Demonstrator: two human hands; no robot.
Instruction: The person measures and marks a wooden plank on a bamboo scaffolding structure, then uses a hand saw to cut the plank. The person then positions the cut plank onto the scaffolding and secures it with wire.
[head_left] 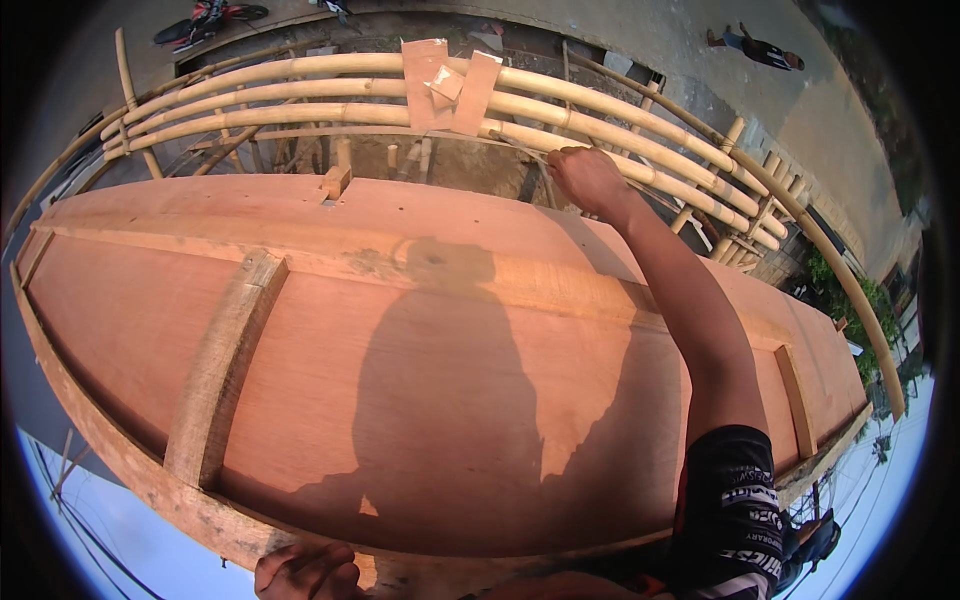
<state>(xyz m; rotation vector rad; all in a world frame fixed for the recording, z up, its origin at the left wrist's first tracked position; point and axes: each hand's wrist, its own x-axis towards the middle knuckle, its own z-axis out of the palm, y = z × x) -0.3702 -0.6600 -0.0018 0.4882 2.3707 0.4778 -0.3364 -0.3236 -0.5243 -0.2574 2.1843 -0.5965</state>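
A large reddish plywood panel (pixel 290 390) framed with timber lies in front of me. My left hand (pixel 308 572) is closed over the timber at its near edge (pixel 225 515), fingers curled. My right arm stretches across the panel. Past its far edge, my right hand (pixel 588 182) is closed beside the bamboo poles (pixel 560 115). A thin strip (pixel 350 131) runs along the gap toward those fingers; whether they hold it I cannot tell. Plywood offcuts (pixel 425 85) rest on the poles. My shadow covers the panel's middle.
A timber crosspiece (pixel 225 370) crosses the panel's left part, and a shorter one (pixel 797 400) its right. A small wooden block (pixel 337 181) stands at the far edge. Beyond the bamboo are a red motorcycle (pixel 210 22) and a person (pixel 765 52) on the pavement.
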